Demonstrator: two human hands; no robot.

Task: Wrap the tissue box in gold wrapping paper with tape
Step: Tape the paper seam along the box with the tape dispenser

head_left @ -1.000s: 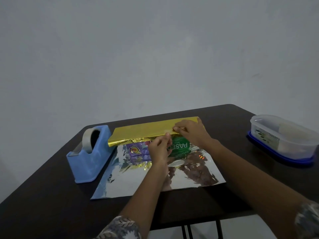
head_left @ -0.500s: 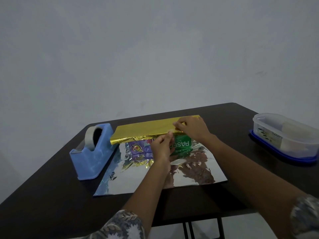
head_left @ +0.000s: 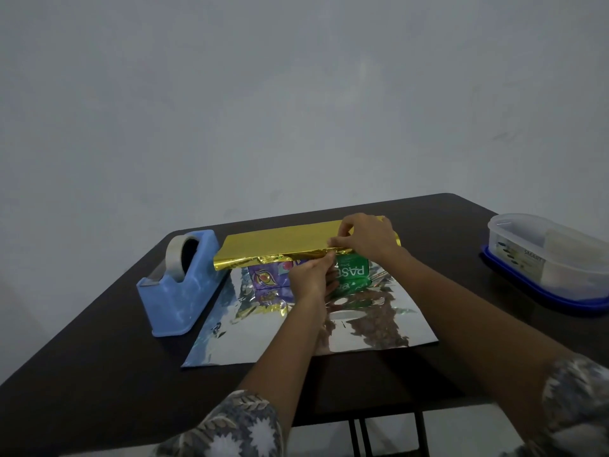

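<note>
Grey wall is filling the upper half of the frame, and below it a dark table is spreading across the lower half; at its centre the gold wrapping paper is lying with its silver underside facing up toward the bottom of the frame, while its far part is folding forward, gold side up, over the tissue box; the box is sitting on the sheet just under that fold, its purple and green front (lettering upside down) showing beneath the gold edge. The right hand is resting on top of the fold at centre right, its thumb and curled fingers pinching the gold edge; the left hand is reaching up in front of the box, fingers curled and pinching the same edge just below the right hand's fingertips. A blue tape dispenser is standing at centre left, touching the sheet's left side, a tape roll sitting in it; a clear plastic container is resting at the right edge of the frame, well apart from the paper.
</note>
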